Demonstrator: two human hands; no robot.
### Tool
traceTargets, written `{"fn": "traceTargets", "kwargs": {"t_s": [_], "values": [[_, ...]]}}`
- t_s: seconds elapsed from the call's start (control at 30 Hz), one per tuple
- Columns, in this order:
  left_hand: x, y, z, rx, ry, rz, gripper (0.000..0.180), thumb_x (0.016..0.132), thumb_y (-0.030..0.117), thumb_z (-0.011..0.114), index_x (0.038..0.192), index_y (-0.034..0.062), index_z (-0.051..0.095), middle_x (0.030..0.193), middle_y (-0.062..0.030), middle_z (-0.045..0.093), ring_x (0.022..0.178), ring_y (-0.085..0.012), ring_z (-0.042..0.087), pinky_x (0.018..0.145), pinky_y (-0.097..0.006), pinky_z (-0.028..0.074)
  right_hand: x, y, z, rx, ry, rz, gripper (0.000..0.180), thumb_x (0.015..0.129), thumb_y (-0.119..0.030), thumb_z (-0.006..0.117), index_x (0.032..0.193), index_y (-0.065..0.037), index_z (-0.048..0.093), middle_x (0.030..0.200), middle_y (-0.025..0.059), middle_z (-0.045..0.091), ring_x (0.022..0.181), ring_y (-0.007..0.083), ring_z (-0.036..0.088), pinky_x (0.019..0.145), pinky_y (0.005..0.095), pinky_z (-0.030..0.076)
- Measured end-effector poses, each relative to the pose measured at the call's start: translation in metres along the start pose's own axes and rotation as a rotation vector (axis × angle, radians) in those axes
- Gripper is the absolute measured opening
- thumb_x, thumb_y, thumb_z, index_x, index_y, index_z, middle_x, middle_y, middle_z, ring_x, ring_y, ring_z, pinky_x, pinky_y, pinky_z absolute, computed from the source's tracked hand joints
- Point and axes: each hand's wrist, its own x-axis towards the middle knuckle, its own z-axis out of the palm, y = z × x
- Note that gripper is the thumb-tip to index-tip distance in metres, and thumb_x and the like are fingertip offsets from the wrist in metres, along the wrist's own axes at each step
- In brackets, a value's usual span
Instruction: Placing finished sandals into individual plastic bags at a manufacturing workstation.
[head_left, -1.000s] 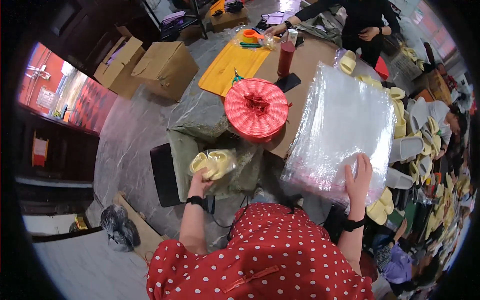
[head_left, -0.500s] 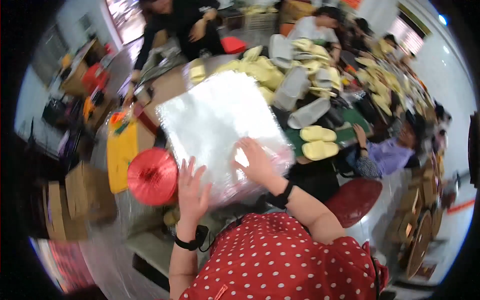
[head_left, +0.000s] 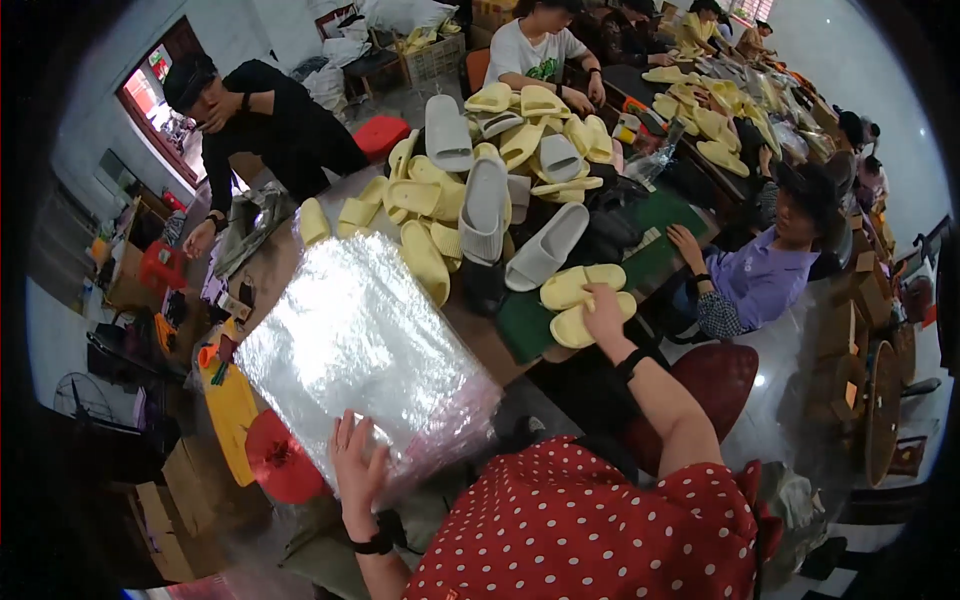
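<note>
My left hand (head_left: 360, 468) lies with its fingers apart at the near left edge of a stack of clear, shiny plastic bags (head_left: 365, 330). To the right, my right hand (head_left: 603, 314) reaches over a pair of pale yellow slippers (head_left: 577, 318); its fingers are closed around their inner edges, the fingertips partly hidden. The slippers rest side by side at the near edge of a green mat (head_left: 520, 330). Just beyond is a heap of yellow slippers (head_left: 425, 198) with several grey slippers (head_left: 547, 246) among them.
A roll of red plastic twine (head_left: 285, 458) sits left of the bags, beside a yellow sheet (head_left: 233, 415). A person in purple (head_left: 765, 275) sits at the right, a hand on the green mat. Someone in black (head_left: 275, 125) leans in at the far left. A dark red stool (head_left: 705, 395) stands near my right arm.
My right hand has left the bag stack and moved right onto the yellow slippers. My left hand stays at the bags. The view has shifted, and the person in black has raised a hand to the face.
</note>
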Motion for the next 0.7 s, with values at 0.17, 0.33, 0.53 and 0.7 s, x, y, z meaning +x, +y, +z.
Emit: {"fn": "traceTargets", "kwargs": {"t_s": [0.17, 0.33, 0.53, 0.7], "values": [[0.008, 0.010, 0.005, -0.056, -0.032, -0.040, 0.051, 0.080, 0.019, 0.070, 0.128, 0.0057, 0.062, 0.152, -0.0189, 0.043, 0.142, -0.0414, 0.033, 0.116, -0.051, 0.027, 0.004, 0.119, 0.013, -0.729, -0.428, 0.211, 0.037, 0.084, -0.014, 0.060, 0.120, -0.007, 0.059, 0.116, 0.0165, 0.059, 0.106, 0.0355, 0.058, 0.091, 0.0510, 0.047], [-0.031, -0.050, 0.020, -0.199, -0.099, -0.126, 0.050, 0.091, 0.015, 0.067, 0.138, 0.0042, 0.053, 0.158, -0.0168, 0.030, 0.141, -0.0373, 0.035, 0.109, -0.045, 0.041, 0.029, 0.097, 0.031, -0.556, -0.697, 0.292, 0.029, 0.089, -0.019, 0.055, 0.111, -0.005, 0.068, 0.123, 0.0205, 0.055, 0.116, 0.0347, 0.057, 0.095, 0.0459, 0.048], [-0.005, -0.015, 0.014, -0.012, -0.077, -0.033, 0.043, 0.087, 0.014, 0.069, 0.128, 0.0023, 0.061, 0.151, -0.0209, 0.041, 0.141, -0.0404, 0.036, 0.109, -0.047, 0.039, 0.032, 0.124, 0.034, -0.593, -0.722, -0.059, 0.030, 0.086, -0.014, 0.059, 0.111, -0.001, 0.067, 0.124, 0.0181, 0.054, 0.121, 0.0344, 0.052, 0.090, 0.0458, 0.051], [-0.012, -0.010, 0.010, 0.077, -0.068, -0.026, 0.044, 0.088, 0.022, 0.068, 0.127, 0.0033, 0.062, 0.151, -0.0206, 0.043, 0.141, -0.0411, 0.035, 0.111, -0.049, 0.035, 0.010, 0.117, 0.042, -0.350, -0.787, -0.037, 0.027, 0.081, -0.023, 0.064, 0.096, -0.002, 0.070, 0.085, 0.0191, 0.071, 0.081, 0.0378, 0.069, 0.075, 0.0489, 0.054]]}}
